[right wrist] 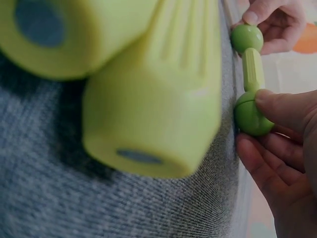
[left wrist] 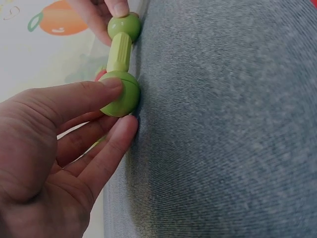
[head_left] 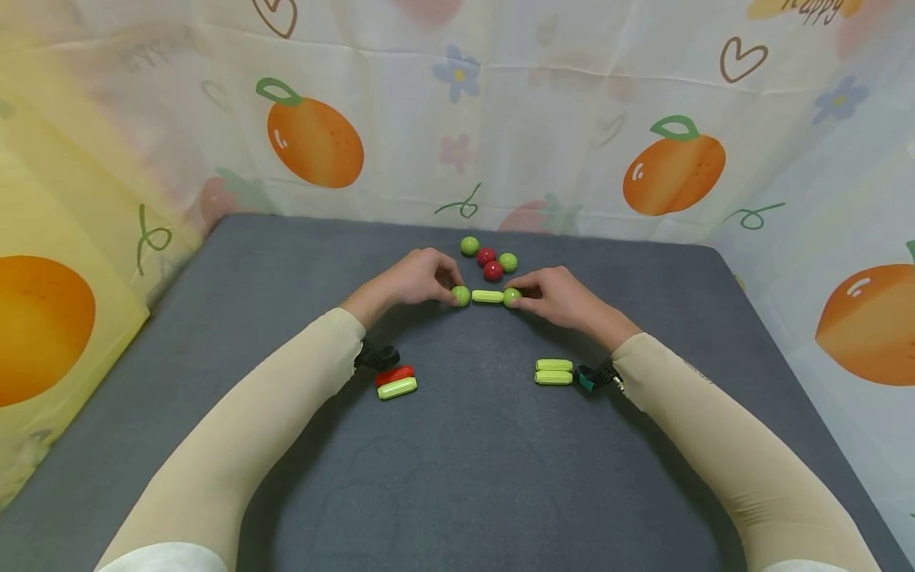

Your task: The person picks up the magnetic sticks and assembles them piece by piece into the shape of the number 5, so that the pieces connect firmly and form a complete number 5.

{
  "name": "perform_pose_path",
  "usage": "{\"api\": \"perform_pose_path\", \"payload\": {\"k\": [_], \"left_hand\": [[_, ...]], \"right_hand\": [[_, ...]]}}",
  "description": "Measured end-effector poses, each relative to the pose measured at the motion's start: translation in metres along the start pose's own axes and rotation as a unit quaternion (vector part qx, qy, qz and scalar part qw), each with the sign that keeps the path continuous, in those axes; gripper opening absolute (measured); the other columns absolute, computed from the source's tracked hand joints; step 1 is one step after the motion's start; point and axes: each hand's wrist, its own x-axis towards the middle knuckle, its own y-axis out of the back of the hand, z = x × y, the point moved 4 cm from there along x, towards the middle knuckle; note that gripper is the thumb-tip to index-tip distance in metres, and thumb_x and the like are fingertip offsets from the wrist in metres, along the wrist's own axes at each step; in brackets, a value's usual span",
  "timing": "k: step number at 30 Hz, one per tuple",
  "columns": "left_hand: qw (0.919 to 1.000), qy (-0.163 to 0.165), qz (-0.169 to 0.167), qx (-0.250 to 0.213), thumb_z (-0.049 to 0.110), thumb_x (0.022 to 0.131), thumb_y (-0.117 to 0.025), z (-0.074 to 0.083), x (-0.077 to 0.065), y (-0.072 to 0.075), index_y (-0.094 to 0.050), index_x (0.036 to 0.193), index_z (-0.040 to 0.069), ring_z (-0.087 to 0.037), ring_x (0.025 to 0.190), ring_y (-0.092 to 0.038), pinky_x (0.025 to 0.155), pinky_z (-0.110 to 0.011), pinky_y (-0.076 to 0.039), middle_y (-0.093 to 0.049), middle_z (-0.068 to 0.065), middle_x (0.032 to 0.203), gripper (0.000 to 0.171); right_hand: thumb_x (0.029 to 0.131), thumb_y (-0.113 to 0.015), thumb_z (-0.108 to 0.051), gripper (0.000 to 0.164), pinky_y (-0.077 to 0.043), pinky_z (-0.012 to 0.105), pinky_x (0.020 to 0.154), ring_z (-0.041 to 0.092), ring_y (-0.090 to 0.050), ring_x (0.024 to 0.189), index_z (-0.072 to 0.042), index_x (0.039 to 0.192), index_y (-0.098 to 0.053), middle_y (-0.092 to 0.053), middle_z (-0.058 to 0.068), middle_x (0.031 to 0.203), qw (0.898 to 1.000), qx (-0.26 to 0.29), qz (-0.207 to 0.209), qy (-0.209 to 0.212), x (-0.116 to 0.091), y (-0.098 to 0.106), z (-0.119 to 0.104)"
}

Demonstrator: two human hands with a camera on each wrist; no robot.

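Note:
My left hand (head_left: 422, 278) pinches a green ball (head_left: 461, 295) between thumb and fingers, low over the dark cloth. Opposite it, my right hand (head_left: 554, 295) pinches a second green ball (head_left: 511, 297). Between the two balls lies a ribbed yellow-green rod (head_left: 488, 296), in line with both. Its right end meets the right ball, while a thin dark gap shows at the left ball in the head view. From the left wrist, the left ball (left wrist: 128, 96) overlaps the near end of the rod (left wrist: 119, 53). The thumb covers part of this ball.
Just beyond the hands sit two red balls (head_left: 493, 272) and two more green balls (head_left: 508, 262). A red rod (head_left: 395, 374) and a yellow-green rod (head_left: 397, 388) lie by the left wrist. Two yellow-green rods (head_left: 554, 378) lie near the right wrist. A printed curtain (head_left: 457, 159) hangs behind the table.

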Motion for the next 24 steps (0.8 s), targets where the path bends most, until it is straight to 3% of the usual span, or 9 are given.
{"api": "perform_pose_path", "payload": {"k": [11,24], "left_hand": [[0.9997,-0.012,-0.003,-0.02,0.013,0.093,-0.089,-0.004,-0.001,0.0,-0.082,0.114,0.008,-0.019,0.101,-0.073,0.091,-0.039,-0.058,-0.078,-0.003,0.109,0.022],[0.9914,-0.013,-0.014,-0.129,0.007,0.098,-0.083,-0.018,-0.007,0.0,-0.08,0.125,0.002,-0.024,0.113,-0.072,0.099,-0.04,-0.057,-0.078,-0.01,0.121,0.028]], "right_hand": [[0.105,-0.077,-0.025,0.037,-0.059,0.043,0.09,0.02,-0.073,0.103,-0.01,0.139,-0.076,-0.077,0.007,0.126,1.0,-0.003,-0.005,-0.005,0.003,-0.002,0.001],[0.104,-0.078,-0.024,0.042,-0.058,0.045,0.093,0.021,-0.072,0.107,-0.011,0.144,-0.073,-0.076,0.007,0.128,0.999,0.034,-0.004,-0.01,0.0,-0.002,0.002]]}}
